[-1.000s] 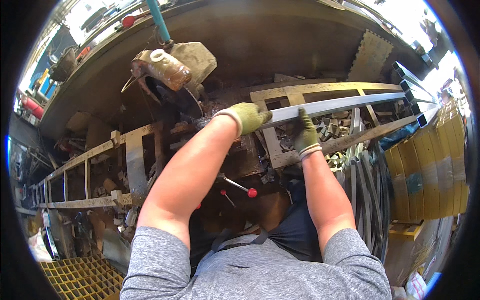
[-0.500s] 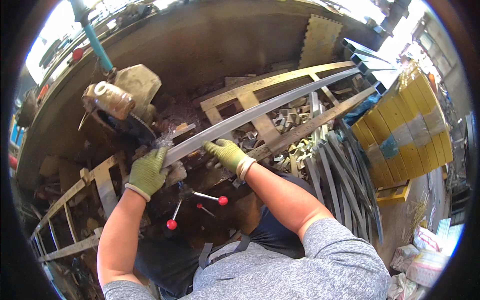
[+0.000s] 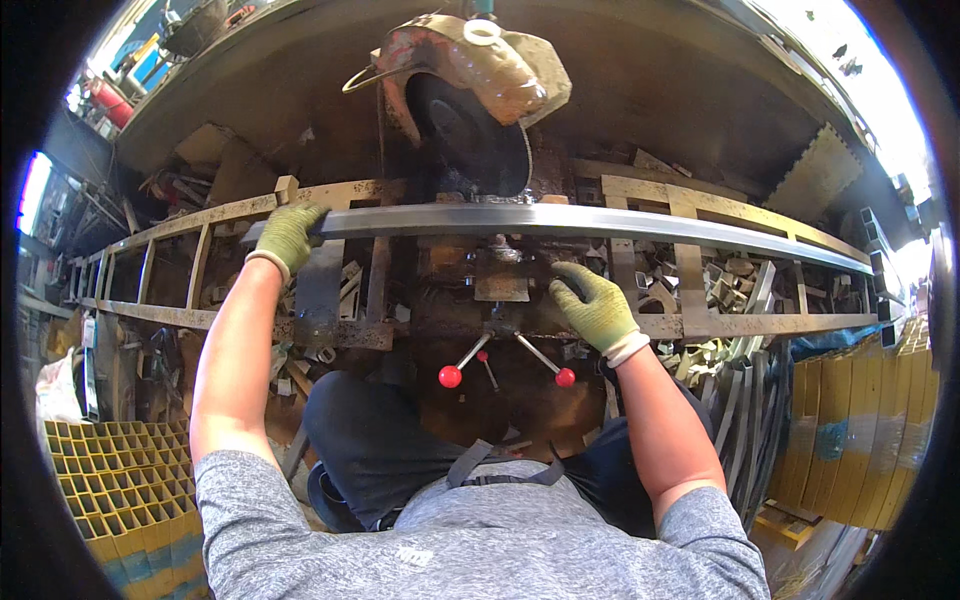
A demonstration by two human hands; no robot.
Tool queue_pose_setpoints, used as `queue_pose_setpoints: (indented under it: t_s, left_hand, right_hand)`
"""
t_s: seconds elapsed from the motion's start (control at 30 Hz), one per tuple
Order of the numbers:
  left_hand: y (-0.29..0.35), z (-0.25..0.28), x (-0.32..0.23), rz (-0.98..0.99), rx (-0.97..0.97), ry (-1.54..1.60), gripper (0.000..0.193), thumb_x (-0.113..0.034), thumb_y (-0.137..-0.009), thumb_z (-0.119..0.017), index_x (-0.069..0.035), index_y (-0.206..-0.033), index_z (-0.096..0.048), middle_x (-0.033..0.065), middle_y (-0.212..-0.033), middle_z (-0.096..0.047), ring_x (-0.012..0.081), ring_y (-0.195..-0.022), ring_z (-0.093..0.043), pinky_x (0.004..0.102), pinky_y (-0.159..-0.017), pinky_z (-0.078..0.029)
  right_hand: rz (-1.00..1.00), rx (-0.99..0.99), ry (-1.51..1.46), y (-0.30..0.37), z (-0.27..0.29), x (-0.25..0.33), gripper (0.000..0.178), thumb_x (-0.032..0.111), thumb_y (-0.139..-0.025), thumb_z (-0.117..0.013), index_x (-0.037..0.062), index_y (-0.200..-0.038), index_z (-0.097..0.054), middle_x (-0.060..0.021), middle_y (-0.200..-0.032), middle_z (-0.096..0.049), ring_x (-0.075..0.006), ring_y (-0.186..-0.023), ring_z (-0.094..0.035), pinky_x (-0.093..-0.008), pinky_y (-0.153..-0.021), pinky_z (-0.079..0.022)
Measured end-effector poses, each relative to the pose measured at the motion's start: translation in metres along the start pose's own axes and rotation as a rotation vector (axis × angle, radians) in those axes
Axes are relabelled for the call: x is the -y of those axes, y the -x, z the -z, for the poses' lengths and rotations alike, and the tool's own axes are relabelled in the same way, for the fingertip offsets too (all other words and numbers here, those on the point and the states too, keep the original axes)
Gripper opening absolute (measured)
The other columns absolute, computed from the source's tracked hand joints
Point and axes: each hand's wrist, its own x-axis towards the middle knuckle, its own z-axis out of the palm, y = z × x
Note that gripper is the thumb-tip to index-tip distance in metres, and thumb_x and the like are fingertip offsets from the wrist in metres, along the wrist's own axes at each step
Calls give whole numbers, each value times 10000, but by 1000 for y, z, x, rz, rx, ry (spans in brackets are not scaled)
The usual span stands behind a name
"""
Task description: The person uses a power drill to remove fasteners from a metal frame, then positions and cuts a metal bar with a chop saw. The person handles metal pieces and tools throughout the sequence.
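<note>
A long silvery square metal tube [image 3: 600,222] lies crosswise over the roller frame, passing under the dark disc [image 3: 470,135] of a cut-off saw [image 3: 505,75]. My left hand [image 3: 287,238], in a green glove, is closed around the tube near its left end. Below the tube on the right, my gloved right hand [image 3: 592,308] holds nothing, its fingers loosely bent and apart. Just left of it are a clamp block [image 3: 501,281] and a three-armed handle [image 3: 538,349] tipped with red balls. Whether the disc touches the tube I cannot tell.
Ladder-like rails [image 3: 150,245] run out on both sides. Metal offcuts [image 3: 655,298] fill the ground beneath them. Yellow tube bundles stand at left [image 3: 110,480] and right [image 3: 850,430]. Loose grey lengths [image 3: 745,420] lean near my right knee. A wall [image 3: 660,100] rises behind the saw.
My view has swung left and centred on the saw. The left hand has gone to the tube's left end with the tube in it. My right hand has come off the tube.
</note>
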Motion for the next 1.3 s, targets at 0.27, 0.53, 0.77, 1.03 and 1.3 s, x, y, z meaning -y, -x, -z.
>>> queue_pose_setpoints:
  t_s: [0.27,0.53,0.77,1.03,1.3]
  left_hand:
    - [18,-42,118,126,59,-348,684,58,-904,-807,-189,-1540,-758,111,-1465,-807,364,-1435,-718,529,-1209,-568]
    - [-6,-29,0,28,132,63,985,-202,-883,-1012,-37,-1738,-552,258,-1773,-595,435,-1668,-546,490,-1429,-408]
    - [-37,-52,-87,-134,50,19,514,-212,-1041,-818,-163,-1549,-760,153,-1471,-795,409,-1386,-744,551,-1185,-587]
    - [17,-15,60,176,104,-197,583,18,-906,-863,-185,-1449,-801,115,-1466,-814,372,-1408,-734,508,-1203,-586]
    - [-11,-22,-19,-126,26,121,720,-271,-917,-978,-57,-1548,-705,226,-1493,-770,454,-1421,-715,534,-1226,-573]
  right_hand:
    - [-83,45,-86,-3,-12,0,433,276,-1111,-841,63,-1486,-806,-226,-1295,-877,-313,-1208,-866,-409,-1070,-659]
    - [111,-20,48,-4,-10,-1,424,244,-1106,-842,57,-1485,-806,-211,-1311,-880,-311,-1216,-866,-403,-1065,-662]
    - [102,-2,-14,-1,-30,21,357,146,-1126,-807,-10,-1447,-805,-206,-1309,-884,-272,-1199,-863,-396,-1079,-651]
    - [19,27,-72,9,-24,-2,356,116,-1130,-806,-6,-1465,-803,-183,-1320,-879,-232,-1203,-847,-376,-1074,-645]
    - [90,49,-3,5,-29,6,363,105,-1113,-792,-20,-1454,-802,-219,-1358,-867,-343,-1267,-841,-429,-1130,-628]
